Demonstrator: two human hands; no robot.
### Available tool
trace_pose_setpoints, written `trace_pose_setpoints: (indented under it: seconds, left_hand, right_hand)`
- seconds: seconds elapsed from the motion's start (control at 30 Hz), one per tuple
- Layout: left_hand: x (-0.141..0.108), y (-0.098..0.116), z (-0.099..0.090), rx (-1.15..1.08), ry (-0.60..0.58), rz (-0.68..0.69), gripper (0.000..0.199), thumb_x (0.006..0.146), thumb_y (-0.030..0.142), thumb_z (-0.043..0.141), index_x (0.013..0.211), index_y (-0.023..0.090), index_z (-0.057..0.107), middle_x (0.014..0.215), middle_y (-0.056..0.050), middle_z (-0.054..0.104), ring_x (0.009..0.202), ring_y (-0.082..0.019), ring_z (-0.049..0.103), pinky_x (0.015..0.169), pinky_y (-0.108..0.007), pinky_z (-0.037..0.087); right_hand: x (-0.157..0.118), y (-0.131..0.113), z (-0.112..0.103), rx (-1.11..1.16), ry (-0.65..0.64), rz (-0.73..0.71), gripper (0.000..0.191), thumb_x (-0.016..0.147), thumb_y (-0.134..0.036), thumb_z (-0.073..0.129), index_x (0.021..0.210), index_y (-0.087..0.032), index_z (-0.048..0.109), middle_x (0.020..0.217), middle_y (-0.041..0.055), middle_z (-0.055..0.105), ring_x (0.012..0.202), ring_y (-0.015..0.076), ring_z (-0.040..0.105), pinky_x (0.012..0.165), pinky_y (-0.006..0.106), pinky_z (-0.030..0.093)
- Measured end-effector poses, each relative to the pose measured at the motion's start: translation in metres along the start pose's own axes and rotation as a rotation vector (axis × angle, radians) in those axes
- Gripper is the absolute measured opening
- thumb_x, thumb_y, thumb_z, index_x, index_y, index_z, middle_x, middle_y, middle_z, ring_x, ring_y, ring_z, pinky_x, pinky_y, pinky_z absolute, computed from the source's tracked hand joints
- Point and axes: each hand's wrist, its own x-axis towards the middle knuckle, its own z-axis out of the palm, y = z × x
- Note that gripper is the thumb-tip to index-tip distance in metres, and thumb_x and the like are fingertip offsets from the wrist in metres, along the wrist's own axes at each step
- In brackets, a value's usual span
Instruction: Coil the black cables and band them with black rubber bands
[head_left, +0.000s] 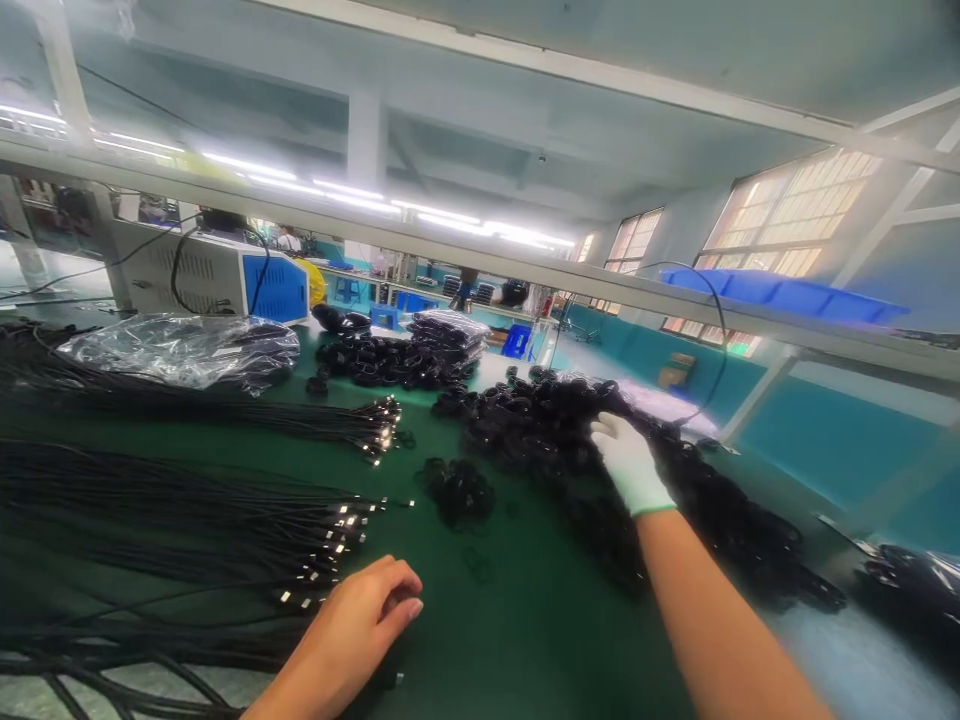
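My left hand (367,615) is bare and hovers over the green table near the cable ends. Its fingers are curled, with a gap between thumb and forefinger, and nothing shows in it. My right hand (628,465) wears a white glove with a green cuff and rests at a large heap of small black coiled cables (525,425). Its fingers look stretched out onto the heap, and their undersides are hidden. Left of my left hand lie long black cables (187,500) with shiny metal plugs (341,530). A smaller black clump (459,490) sits between my hands.
A clear plastic bag (187,350) lies at the back left, before a grey and blue machine (255,275). Bagged black coils (446,335) are stacked at the rear. A white shelf rail (450,255) crosses above the table and carries a blue tray (780,293).
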Motion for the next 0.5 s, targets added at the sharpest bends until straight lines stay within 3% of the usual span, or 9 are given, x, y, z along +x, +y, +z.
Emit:
trace_pose_setpoints:
  seconds: [0.1, 0.17, 0.27, 0.37, 0.43, 0.5]
  left_hand:
    - [0.001, 0.003, 0.002, -0.002, 0.0, 0.033, 0.015, 0.083, 0.025, 0.047, 0.083, 0.022, 0.062, 0.082, 0.001, 0.061, 0.073, -0.015, 0.056, 0.065, -0.025, 0.039]
    - [-0.002, 0.01, 0.001, 0.009, 0.014, 0.048, 0.015, 0.082, 0.024, 0.048, 0.085, 0.021, 0.062, 0.083, 0.001, 0.061, 0.073, -0.015, 0.057, 0.065, -0.025, 0.04]
    - [-0.021, 0.028, -0.008, 0.038, 0.066, 0.093, 0.016, 0.082, 0.022, 0.051, 0.092, 0.023, 0.063, 0.089, 0.001, 0.061, 0.075, -0.014, 0.057, 0.068, -0.025, 0.041]
    - [-0.062, 0.043, -0.022, 0.031, 0.086, 0.191, 0.018, 0.081, 0.022, 0.055, 0.097, 0.026, 0.063, 0.094, 0.002, 0.062, 0.082, -0.014, 0.058, 0.073, -0.022, 0.042]
    - [-0.09, 0.043, -0.029, 0.029, 0.073, 0.211, 0.018, 0.081, 0.023, 0.059, 0.098, 0.027, 0.063, 0.093, 0.003, 0.063, 0.082, -0.013, 0.058, 0.073, -0.02, 0.042]
    - [-0.112, 0.027, -0.037, 0.043, 0.106, 0.151, 0.016, 0.08, 0.023, 0.06, 0.096, 0.026, 0.064, 0.09, 0.003, 0.063, 0.078, -0.012, 0.058, 0.071, -0.019, 0.043]
  right_hand:
    - [-0.039, -0.021, -0.011, 0.108, -0.016, -0.05, 0.045, 0.084, -0.021, 0.044, 0.129, -0.013, 0.043, 0.122, 0.0117, 0.058, 0.112, 0.0199, 0.056, 0.097, 0.034, 0.044]
    - [-0.073, -0.035, -0.001, 0.135, -0.065, -0.067, 0.043, 0.081, -0.025, 0.047, 0.123, -0.015, 0.05, 0.117, 0.0099, 0.062, 0.109, 0.0204, 0.058, 0.096, 0.035, 0.044]
    - [-0.131, -0.048, 0.032, 0.135, -0.187, -0.068, 0.04, 0.077, -0.029, 0.051, 0.114, -0.014, 0.057, 0.109, 0.0106, 0.065, 0.103, 0.0229, 0.061, 0.094, 0.039, 0.046]
    - [-0.189, -0.051, 0.071, 0.163, -0.383, -0.081, 0.044, 0.073, -0.031, 0.055, 0.113, -0.013, 0.059, 0.111, 0.0119, 0.065, 0.103, 0.0242, 0.061, 0.095, 0.039, 0.046]
    - [-0.219, -0.051, 0.091, 0.11, -0.492, -0.089, 0.05, 0.076, -0.037, 0.05, 0.12, -0.015, 0.054, 0.116, 0.0109, 0.062, 0.107, 0.0238, 0.059, 0.097, 0.041, 0.044]
    - [-0.237, -0.051, 0.105, 0.074, -0.528, -0.083, 0.054, 0.077, -0.044, 0.047, 0.124, -0.018, 0.05, 0.12, 0.0101, 0.06, 0.109, 0.0245, 0.058, 0.098, 0.042, 0.043]
